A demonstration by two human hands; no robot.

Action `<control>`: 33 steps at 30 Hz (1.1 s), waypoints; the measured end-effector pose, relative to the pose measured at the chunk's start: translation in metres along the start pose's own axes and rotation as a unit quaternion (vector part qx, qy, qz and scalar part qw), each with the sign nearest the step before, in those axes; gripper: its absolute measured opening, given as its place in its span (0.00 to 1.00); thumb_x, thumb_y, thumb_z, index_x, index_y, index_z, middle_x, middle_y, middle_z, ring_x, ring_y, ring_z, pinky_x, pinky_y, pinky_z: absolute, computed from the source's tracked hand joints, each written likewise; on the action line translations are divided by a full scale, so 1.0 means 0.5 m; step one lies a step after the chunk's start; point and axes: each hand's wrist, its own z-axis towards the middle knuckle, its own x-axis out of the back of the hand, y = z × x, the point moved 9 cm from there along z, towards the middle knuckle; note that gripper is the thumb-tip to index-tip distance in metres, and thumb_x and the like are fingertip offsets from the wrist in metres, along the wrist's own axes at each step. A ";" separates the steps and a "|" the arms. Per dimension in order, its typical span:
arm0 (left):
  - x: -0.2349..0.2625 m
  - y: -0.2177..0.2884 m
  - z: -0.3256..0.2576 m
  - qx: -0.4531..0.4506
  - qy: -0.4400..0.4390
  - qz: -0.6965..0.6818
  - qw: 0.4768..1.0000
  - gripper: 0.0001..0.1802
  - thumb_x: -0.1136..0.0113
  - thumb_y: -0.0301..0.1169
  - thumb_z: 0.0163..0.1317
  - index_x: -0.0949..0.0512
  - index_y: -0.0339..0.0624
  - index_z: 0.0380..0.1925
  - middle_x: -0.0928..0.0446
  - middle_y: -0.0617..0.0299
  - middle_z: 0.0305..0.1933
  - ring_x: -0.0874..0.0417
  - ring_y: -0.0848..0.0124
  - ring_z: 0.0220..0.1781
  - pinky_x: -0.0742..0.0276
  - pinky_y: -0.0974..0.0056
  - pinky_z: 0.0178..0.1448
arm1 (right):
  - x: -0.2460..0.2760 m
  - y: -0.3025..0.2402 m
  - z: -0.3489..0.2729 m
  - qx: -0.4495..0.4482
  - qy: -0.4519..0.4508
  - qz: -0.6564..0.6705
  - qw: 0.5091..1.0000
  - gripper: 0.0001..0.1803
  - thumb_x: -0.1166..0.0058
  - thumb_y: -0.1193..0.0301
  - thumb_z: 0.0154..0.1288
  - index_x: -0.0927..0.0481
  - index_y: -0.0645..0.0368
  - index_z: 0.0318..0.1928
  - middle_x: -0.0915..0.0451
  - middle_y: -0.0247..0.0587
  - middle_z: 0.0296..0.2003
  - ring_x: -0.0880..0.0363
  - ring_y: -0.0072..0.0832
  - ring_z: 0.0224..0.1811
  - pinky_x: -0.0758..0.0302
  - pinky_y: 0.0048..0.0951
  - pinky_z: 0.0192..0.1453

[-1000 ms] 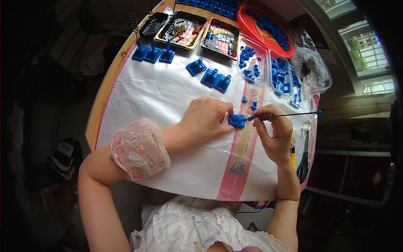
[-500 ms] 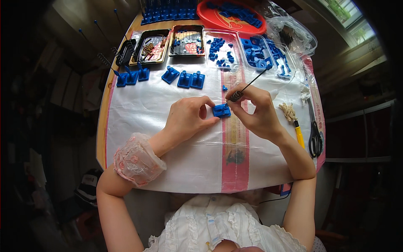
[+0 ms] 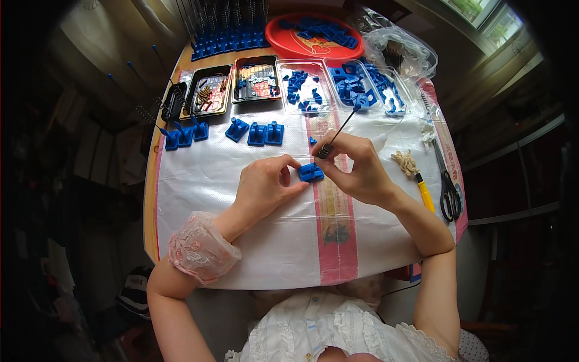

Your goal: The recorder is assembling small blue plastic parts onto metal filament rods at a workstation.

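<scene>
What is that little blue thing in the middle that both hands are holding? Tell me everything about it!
The small blue block looks like moulded plastic, roughly rectangular, with ridges or slots on top. It lies flat, low over the white woven sheet. The left hand pinches its left side; the right hand touches its right side while holding a thin dark rod with a spring end slanting up from the block.

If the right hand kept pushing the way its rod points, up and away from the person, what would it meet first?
Probably the clear tray of blue parts: the thin rod in the right hand slants up-right with its blue tip right at that tray's near edge. Its height above the tray is unclear from this one view.
</scene>
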 end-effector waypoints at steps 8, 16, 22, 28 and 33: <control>0.001 -0.001 -0.002 -0.011 0.002 0.005 1.000 0.17 0.21 0.40 0.54 0.13 0.47 0.40 0.17 0.65 0.24 0.15 0.69 0.27 0.22 0.62 0.36 | -0.001 0.002 -0.001 0.004 0.007 -0.009 1.000 0.08 0.35 0.82 0.62 0.18 0.67 0.41 0.16 0.45 0.33 0.12 0.31 0.34 0.20 0.31 0.41; 0.006 -0.001 -0.003 -0.010 0.000 -0.005 1.000 0.16 0.21 0.40 0.54 0.13 0.47 0.40 0.17 0.64 0.25 0.14 0.68 0.28 0.22 0.61 0.36 | -0.004 0.003 0.001 -0.017 -0.005 -0.011 1.000 0.08 0.35 0.82 0.62 0.17 0.66 0.42 0.15 0.44 0.33 0.12 0.29 0.35 0.19 0.29 0.41; 0.006 -0.005 -0.004 -0.017 0.008 -0.011 1.000 0.16 0.22 0.41 0.54 0.13 0.46 0.40 0.17 0.64 0.25 0.14 0.66 0.29 0.21 0.60 0.37 | -0.005 0.004 -0.001 -0.022 -0.008 -0.008 1.000 0.08 0.36 0.83 0.63 0.17 0.66 0.43 0.14 0.41 0.35 0.13 0.25 0.37 0.18 0.27 0.44; 0.005 -0.005 -0.004 -0.026 0.012 -0.020 0.999 0.16 0.22 0.41 0.54 0.13 0.46 0.38 0.16 0.63 0.26 0.14 0.66 0.29 0.20 0.60 0.37 | -0.005 0.008 -0.003 -0.024 -0.015 -0.021 0.999 0.09 0.37 0.84 0.64 0.17 0.65 0.44 0.14 0.40 0.36 0.13 0.23 0.39 0.19 0.25 0.47; 0.006 -0.007 -0.005 -0.025 0.013 -0.020 0.999 0.15 0.22 0.41 0.54 0.13 0.47 0.38 0.16 0.63 0.26 0.14 0.64 0.29 0.20 0.59 0.37 | -0.007 0.011 -0.005 -0.040 -0.007 -0.014 0.999 0.08 0.36 0.84 0.63 0.17 0.65 0.43 0.13 0.40 0.37 0.13 0.23 0.39 0.19 0.24 0.46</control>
